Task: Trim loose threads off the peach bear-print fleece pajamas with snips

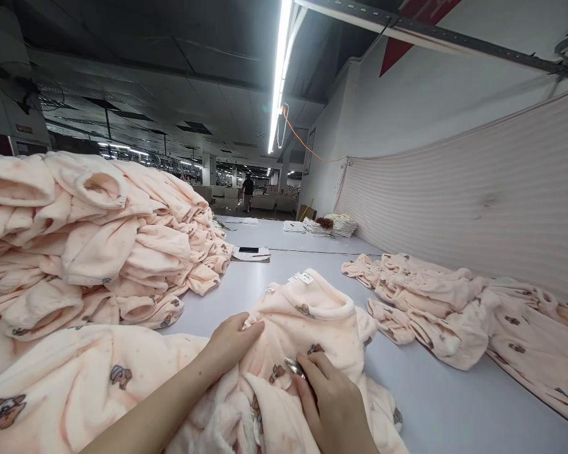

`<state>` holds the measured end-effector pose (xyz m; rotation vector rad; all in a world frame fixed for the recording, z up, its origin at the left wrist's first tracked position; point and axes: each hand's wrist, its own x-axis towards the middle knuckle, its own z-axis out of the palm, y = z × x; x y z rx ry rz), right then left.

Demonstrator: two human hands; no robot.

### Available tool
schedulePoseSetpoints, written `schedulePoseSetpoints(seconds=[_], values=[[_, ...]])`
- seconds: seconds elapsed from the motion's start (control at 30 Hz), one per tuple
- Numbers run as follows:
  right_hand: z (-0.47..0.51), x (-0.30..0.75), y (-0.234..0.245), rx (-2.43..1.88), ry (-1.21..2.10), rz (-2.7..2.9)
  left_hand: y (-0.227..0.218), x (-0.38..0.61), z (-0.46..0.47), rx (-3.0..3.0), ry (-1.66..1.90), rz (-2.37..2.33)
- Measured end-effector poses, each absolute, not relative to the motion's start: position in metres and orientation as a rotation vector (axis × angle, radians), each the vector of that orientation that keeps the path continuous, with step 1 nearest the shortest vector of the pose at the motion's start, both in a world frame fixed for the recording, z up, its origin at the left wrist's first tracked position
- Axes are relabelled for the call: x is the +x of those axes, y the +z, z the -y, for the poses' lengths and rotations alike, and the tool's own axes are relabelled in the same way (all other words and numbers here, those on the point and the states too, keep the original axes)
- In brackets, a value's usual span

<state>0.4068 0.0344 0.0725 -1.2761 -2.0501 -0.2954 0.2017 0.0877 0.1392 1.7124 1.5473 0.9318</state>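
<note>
A pale pink plush garment (331,340) with printed little bears lies on the table in front of me, its neckline and white labels (306,277) facing away. My left hand (234,340) pinches the garment's edge near the left shoulder between thumb and fingers. Over the middle of the cloth, my right hand (333,397) is closed around small thread snips (294,367). Only their shiny metal end shows; the palm hides the rest. More of the same plush cloth (75,384) spreads under my left forearm.
A tall heap of pink garments (99,233) rises at the left. More garments (435,309) lie along the right of the pale table (307,252). Farther back are a white card with a black patch (250,252) and folded stacks (316,227). A person (248,191) stands far off.
</note>
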Motion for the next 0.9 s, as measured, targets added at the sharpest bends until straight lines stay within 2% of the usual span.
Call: schedulePoseSetpoints(seconds=[0.13, 0.27, 0.47, 0.6, 0.7, 0.9], values=[[-0.034, 0.407, 0.079, -1.294, -0.086, 2.024, 0.140, 0.202, -0.088, 1.731, 0.931, -1.568], [-0.032, 0.420, 0.086, -1.268, 0.206, 1.724, 0.133, 0.207, -0.073, 1.807, 0.943, -1.590], [-0.039, 0.448, 0.132, -1.272, -0.087, 1.266, 0.088, 0.222, -0.038, 2.537, 1.059, -1.317], [-0.042, 0.457, 0.158, -1.481, 0.042, 1.427, 0.074, 0.224, -0.031, 2.855, 0.957, -1.215], [-0.030, 0.468, 0.145, -1.500, 0.196, 1.379, 0.077, 0.222, -0.030, 2.839, 1.051, -1.212], [0.004, 0.490, 0.083, -1.247, 0.530, 1.074, 0.086, 0.222, -0.041, 2.700, 1.132, -1.261]])
